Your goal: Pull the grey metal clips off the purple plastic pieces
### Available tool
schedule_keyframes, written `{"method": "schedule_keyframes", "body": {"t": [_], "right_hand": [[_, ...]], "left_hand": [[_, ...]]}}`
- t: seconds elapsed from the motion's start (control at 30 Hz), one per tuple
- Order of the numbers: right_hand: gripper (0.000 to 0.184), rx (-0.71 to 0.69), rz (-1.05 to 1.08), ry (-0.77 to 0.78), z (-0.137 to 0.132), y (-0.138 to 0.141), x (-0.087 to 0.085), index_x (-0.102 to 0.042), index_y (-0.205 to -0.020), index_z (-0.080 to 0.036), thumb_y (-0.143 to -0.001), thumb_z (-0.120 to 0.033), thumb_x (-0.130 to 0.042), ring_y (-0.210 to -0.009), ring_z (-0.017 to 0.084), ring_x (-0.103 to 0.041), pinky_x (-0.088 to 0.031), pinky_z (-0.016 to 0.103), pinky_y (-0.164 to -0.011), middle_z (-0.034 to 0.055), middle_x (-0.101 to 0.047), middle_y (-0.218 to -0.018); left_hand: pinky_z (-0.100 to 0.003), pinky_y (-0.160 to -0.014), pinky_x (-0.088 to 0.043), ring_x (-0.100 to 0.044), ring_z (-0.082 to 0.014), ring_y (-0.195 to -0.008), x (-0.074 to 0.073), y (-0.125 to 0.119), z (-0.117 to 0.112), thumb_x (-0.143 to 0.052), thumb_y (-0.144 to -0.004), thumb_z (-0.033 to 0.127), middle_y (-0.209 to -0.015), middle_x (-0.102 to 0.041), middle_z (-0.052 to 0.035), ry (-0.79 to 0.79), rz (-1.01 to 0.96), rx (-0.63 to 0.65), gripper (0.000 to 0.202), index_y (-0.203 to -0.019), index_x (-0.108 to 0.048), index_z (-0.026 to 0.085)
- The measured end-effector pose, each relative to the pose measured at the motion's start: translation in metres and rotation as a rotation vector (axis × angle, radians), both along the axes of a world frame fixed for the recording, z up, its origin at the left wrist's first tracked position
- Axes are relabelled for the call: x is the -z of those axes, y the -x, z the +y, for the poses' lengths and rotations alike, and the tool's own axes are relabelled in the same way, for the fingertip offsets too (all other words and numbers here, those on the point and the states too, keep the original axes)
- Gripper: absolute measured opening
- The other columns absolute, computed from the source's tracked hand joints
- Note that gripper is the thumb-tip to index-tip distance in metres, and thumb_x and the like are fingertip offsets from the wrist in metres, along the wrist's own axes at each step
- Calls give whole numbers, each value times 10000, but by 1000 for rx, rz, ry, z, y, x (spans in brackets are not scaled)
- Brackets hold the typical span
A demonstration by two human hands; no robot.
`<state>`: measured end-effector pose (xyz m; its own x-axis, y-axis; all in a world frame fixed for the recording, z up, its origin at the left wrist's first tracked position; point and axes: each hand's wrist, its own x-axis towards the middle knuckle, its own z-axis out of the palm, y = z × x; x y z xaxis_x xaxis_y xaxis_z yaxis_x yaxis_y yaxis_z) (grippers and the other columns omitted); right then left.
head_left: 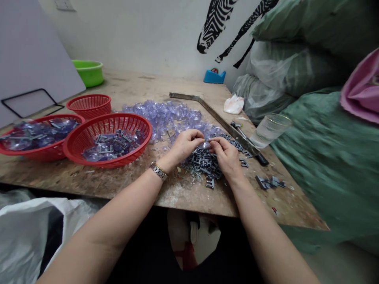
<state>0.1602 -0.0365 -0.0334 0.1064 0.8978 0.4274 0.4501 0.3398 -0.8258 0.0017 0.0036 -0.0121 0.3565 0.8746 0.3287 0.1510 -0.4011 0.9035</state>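
Note:
My left hand, with a metal watch on its wrist, is closed in a pinch over the table. Close beside it my right hand also pinches, its fingertips nearly meeting the left ones. Between them shows a small clear plastic piece, mostly covered by the fingers; I cannot tell how each hand grips it. Right below lies a heap of small dark grey plastic clips. Behind the hands spreads a pile of clear purplish plastic parts.
Two red baskets at left hold clear and grey parts; a third red basket stands behind. A bent metal bar runs toward a glass. Loose grey pieces lie near the right edge. Green sacks crowd the right.

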Motion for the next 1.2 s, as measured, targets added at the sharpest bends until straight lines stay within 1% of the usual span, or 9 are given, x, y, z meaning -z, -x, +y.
{"method": "schedule_keyframes", "body": {"t": [0.1, 0.17, 0.37, 0.43, 0.53, 0.67, 0.9, 1.03, 1.2], "right_hand": [[185, -21, 125, 38, 1, 1, -1, -630, -826, -205, -794, -383, -591, -641, 160, -610, -491, 305, -652, -1, -648, -705], [174, -37, 196, 48, 2, 1, -1, -628, -821, -206, -740, -358, -649, -648, 154, -601, -497, 303, -654, -2, -652, -723], [186, -59, 323, 47, 4, 0, -2, -632, -835, -220, -694, -326, -690, -670, 147, -585, -514, 299, -661, -5, -653, -745], [191, -72, 342, 50, 4, 0, -3, -632, -842, -226, -692, -326, -697, -686, 149, -593, -521, 297, -664, -5, -655, -756], [209, -90, 377, 48, 3, 0, -5, -626, -851, -233, -688, -333, -708, -693, 151, -599, -525, 295, -662, -9, -649, -746], [233, -95, 368, 63, 2, 0, -7, -616, -861, -239, -683, -353, -715, -665, 151, -584, -524, 302, -658, -14, -627, -712], [215, -77, 263, 59, 2, 0, -4, -612, -848, -224, -705, -373, -672, -670, 158, -583, -494, 312, -661, 1, -641, -756], [148, -48, -8, 36, -1, -5, -6, -629, -751, -206, -756, -354, -642, -622, 145, -535, -427, 296, -630, -10, -620, -677], [141, -173, -316, 20, -4, -15, -9, -667, -727, -205, -790, -330, -672, -737, 177, -595, -437, 315, -717, 16, -669, -764]], "left_hand": [[-269, -811, -446, -559, -127, -804, -2, -1, -3, -594, -774, 131, -786, -621, -10, -69, 57, 12, 41, -751, -628, 139], [-267, -802, -452, -558, -127, -809, -2, -2, -4, -620, -765, 134, -803, -616, -10, -57, 61, 33, 13, -758, -630, 139], [-197, -562, -448, -548, -81, -656, -2, -4, -6, -583, -829, 162, -795, -573, 11, 284, -129, 125, 35, -854, -581, 137], [-182, -531, -439, -558, -67, -614, -5, -4, -8, -569, -846, 144, -767, -568, 16, 386, -169, 124, 12, -846, -566, 132], [-172, -516, -436, -560, -52, -550, -9, -1, -11, -590, -860, 155, -713, -577, 19, 517, -202, 198, 66, -812, -553, 127], [-169, -530, -448, -568, -48, -523, -10, 3, -13, -671, -825, 180, -664, -595, 24, 580, -270, 282, 136, -798, -549, 126], [-161, -511, -438, -553, -43, -495, -10, 5, -11, -626, -834, 112, -612, -591, 22, 565, -248, 270, 90, -762, -572, 111], [-156, -497, -430, -558, -44, -479, -12, 5, -8, -602, -845, 90, -586, -577, 31, 545, -285, 136, 127, -734, -548, 119], [-153, -495, -443, -566, -46, -467, -14, 7, -4, -569, -869, 94, -575, -555, 50, 529, -339, 4, 167, -725, -497, 138]]}}
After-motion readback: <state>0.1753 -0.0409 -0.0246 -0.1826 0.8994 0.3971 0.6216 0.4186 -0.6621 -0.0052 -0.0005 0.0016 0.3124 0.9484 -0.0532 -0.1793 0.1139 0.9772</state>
